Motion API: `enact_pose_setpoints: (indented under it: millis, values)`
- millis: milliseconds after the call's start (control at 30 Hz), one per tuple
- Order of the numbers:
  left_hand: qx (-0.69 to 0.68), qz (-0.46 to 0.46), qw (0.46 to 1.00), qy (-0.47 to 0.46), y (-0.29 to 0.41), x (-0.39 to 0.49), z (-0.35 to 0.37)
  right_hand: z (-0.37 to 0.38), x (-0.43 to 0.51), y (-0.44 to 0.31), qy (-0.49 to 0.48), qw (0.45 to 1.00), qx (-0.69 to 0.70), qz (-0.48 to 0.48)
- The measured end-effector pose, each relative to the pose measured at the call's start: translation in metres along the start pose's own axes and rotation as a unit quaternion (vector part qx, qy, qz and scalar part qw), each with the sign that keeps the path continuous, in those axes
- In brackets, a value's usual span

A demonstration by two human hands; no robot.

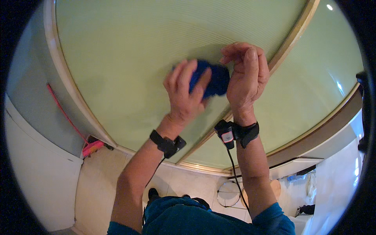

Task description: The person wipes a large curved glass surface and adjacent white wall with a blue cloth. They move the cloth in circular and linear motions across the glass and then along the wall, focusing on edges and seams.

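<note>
A dark blue cloth (219, 80) is bunched under the fingers of my left hand (183, 95), in front of a pale green, finely ribbed door panel (126, 73). My left hand is blurred; its fingers spread over the cloth. Just right of the cloth, my right hand (249, 73) is raised with its thumb up and fingers loosely bent. Nothing shows in that hand, and whether it touches the cloth's edge is unclear. A light-coloured frame strip (289, 42) runs behind it, between two panels. Each wrist wears a black strapped device with a cable.
At left, a pink broom head (93, 147) with a red handle (64, 109) leans in the corner near a white panel (41, 170). A round metal stool frame (228, 194) stands on the tiled floor (100, 179). A dark shoe (300, 211) shows at lower right.
</note>
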State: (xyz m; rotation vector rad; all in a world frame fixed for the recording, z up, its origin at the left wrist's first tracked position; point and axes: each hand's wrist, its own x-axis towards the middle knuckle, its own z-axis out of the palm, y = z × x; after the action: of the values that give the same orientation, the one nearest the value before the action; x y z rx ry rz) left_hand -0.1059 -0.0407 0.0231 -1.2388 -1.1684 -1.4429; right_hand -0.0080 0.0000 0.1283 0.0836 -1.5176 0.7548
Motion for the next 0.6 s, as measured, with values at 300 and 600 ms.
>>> enact_pose_setpoints:
  millis: [300,600]
  values:
    - [0.008,0.020,0.999,0.032,-0.006,0.023,0.000,-0.009,-0.017,-0.007,0.002,0.995,-0.100,-0.012]
    - [-0.006,0.036,0.999,-0.033,0.018,-0.048,-0.005,-0.018,-0.022,0.002,0.009,0.995,-0.089,-0.040]
